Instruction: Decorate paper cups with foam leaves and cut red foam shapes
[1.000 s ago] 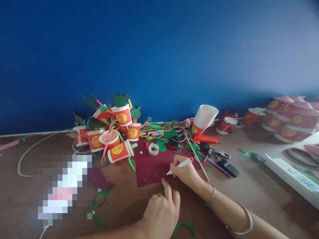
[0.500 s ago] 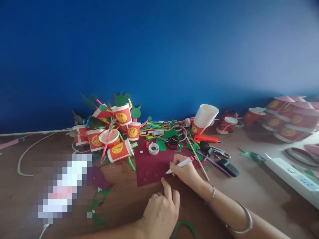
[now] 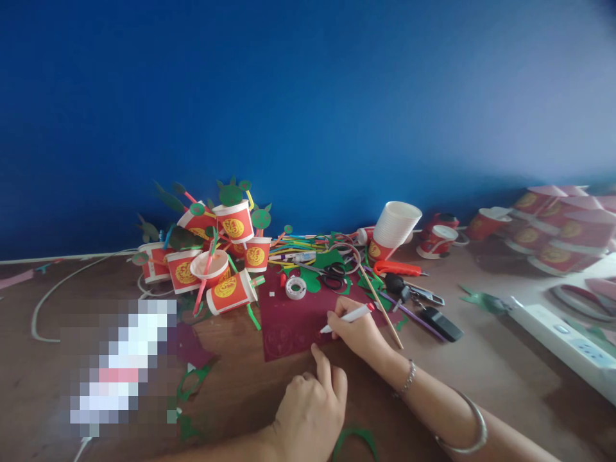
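Observation:
My right hand (image 3: 355,326) grips a white marker with a red end (image 3: 355,312), its tip on the dark red paper (image 3: 289,314). Faint round outlines show along the lower left part of that sheet. My left hand (image 3: 310,404) rests on the table just below; its index finger reaches to the paper's bottom edge while the other fingers curl, and it holds nothing. On the sheet lie a white tape roll (image 3: 295,288), a small red cap (image 3: 283,280) and black-handled scissors (image 3: 333,276).
At left stand decorated red paper cups (image 3: 233,221) with straws and green cutouts. Behind the sheet are a stack of cups (image 3: 395,224) and an orange cutter (image 3: 399,267). A wooden stick (image 3: 384,309), keys with a black fob (image 3: 440,324) and a power strip (image 3: 568,343) lie right.
Almost nothing differs. The view has shifted very slightly; both hands and the marker stay in nearly the same place on the paper.

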`<state>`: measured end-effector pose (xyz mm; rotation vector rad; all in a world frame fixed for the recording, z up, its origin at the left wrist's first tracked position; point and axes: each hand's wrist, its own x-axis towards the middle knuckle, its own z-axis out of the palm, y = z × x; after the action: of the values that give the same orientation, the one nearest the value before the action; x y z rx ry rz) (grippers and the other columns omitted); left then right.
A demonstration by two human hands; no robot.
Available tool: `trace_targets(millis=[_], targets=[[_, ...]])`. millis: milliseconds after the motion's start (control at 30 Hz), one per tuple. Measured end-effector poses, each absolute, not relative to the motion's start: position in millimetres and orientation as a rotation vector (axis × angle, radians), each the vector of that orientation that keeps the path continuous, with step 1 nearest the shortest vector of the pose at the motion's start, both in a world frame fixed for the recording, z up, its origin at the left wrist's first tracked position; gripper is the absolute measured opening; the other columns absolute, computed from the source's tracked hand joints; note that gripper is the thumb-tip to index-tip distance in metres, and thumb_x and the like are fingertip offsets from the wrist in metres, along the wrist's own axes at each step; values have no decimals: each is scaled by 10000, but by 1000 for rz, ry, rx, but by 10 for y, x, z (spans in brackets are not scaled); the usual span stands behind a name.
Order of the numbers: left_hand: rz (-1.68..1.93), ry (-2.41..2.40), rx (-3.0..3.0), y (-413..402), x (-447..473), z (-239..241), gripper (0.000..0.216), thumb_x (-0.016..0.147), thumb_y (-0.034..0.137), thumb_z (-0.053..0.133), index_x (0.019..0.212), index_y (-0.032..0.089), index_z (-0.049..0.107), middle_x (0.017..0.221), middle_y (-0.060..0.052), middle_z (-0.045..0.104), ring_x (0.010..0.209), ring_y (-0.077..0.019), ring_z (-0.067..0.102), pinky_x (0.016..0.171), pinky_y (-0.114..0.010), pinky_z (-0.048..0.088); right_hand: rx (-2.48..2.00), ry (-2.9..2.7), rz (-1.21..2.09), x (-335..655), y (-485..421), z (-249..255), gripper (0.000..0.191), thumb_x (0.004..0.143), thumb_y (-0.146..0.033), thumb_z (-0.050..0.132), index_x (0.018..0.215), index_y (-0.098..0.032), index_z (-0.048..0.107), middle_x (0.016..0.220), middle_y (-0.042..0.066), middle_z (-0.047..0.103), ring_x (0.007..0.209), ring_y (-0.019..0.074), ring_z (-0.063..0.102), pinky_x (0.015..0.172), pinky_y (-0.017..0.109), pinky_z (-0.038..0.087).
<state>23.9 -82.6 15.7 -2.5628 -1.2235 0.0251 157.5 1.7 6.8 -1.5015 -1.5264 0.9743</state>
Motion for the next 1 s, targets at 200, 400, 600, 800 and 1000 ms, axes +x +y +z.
trace_targets(millis=[200,400,600,800,1000], targets=[[29,-1204,-2570,-809,239,162,208,820,146,460,988,80,564,1089,-269,610,471,-133,608,408,-222,480,-1510,-1538,959,1574,24,61,227,711,-213,518,526,-213,387,399,-42,530,380,100,492,388,183,332],[-5,-1203,-2562,-812,236,173,209,806,133,461,972,81,576,1072,-267,622,454,-142,602,390,-235,482,-1499,-1558,958,1584,27,53,232,713,-206,520,519,-209,393,405,-37,537,388,98,495,397,183,334],[-5,-1213,-2553,-817,242,160,201,803,131,467,965,81,575,1080,-266,618,456,-135,602,399,-230,484,-1498,-1553,982,1572,20,73,226,724,-214,520,532,-207,403,417,-37,541,400,100,505,400,182,327],[10,-1224,-2557,-833,245,170,196,806,131,469,966,85,573,1083,-258,618,463,-131,607,403,-221,485,-1497,-1551,995,1562,28,83,214,714,-210,528,534,-208,411,406,-41,536,400,104,511,401,183,333],[-31,-1225,-2550,-823,245,152,190,791,126,479,948,85,577,1065,-264,628,438,-140,597,380,-239,485,-1501,-1545,1002,1567,29,67,227,717,-214,530,531,-213,401,402,-45,537,389,104,509,388,182,321]])
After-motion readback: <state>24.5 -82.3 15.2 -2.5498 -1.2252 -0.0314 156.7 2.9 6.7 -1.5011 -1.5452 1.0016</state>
